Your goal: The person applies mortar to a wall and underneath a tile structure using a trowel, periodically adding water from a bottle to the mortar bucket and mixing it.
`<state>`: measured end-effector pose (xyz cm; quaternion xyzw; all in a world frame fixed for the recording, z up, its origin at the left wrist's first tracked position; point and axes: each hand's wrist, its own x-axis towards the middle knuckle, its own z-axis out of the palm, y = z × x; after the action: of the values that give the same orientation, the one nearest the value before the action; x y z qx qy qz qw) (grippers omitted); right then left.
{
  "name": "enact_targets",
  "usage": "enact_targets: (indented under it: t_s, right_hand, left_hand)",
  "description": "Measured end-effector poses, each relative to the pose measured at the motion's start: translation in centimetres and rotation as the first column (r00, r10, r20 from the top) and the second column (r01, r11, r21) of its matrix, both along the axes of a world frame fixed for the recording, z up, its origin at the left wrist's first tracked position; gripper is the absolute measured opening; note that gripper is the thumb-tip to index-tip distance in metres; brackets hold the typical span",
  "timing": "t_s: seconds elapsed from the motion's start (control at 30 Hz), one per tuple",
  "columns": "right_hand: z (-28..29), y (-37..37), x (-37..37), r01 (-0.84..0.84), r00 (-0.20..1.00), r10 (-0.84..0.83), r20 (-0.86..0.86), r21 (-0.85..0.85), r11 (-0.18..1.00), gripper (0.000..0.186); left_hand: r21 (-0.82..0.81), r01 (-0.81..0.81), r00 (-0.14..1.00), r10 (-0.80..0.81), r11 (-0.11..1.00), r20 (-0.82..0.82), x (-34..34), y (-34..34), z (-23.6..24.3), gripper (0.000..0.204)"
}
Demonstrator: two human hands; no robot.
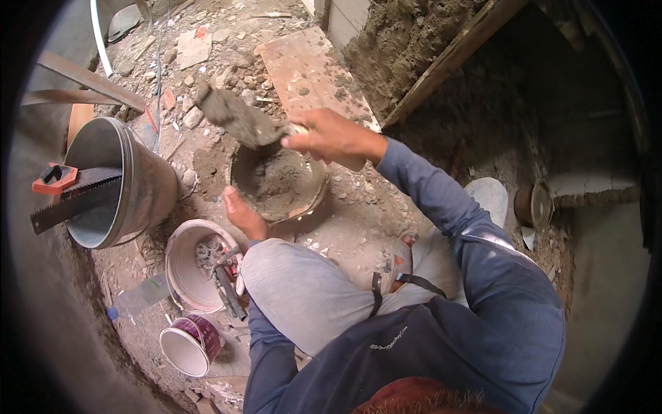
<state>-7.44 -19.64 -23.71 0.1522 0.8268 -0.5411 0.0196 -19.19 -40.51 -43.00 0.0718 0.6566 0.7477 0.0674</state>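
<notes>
My right hand [324, 134] is closed around the handle of a trowel, held above a round bucket [323, 196] of wet grey mortar [276, 172]. The trowel's blade [238, 119] points to the far left and is coated with mortar, slightly blurred. At the bucket's near left side, my left hand [245, 214] grips its edge; some of the fingers are hidden. Beyond the bucket lies a flat reddish board [303, 69] spotted with mortar.
A large bucket [155, 179] at the left holds a handsaw [76, 200] with an orange handle. Nearer stand a pale bucket [176, 269] with tools and a small purple-and-white pail [186, 348]. A plastic bottle [138, 298] lies beside them. Rubble [200, 90] covers the ground; a wooden plank [455, 62] slants at the far right.
</notes>
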Motion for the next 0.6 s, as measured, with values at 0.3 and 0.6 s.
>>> enact_targets:
  t_s: [0.3,0.6]
  right_hand:
    - [5.4,19.3,2.5,0.663,0.736,-0.672,-0.084,-0.115,0.74,0.036]
    - [16.0,10.6,5.7,0.222,0.97,-0.171,-0.172,0.351,0.91,0.035]
  left_hand:
    - [-0.022,0.061,0.997,-0.062,0.998,-0.055,-0.4,0.3,-0.4,0.047]
    - [0.028,0.211,0.963,-0.213,0.977,0.162,-1.3,0.0,-0.8,0.076]
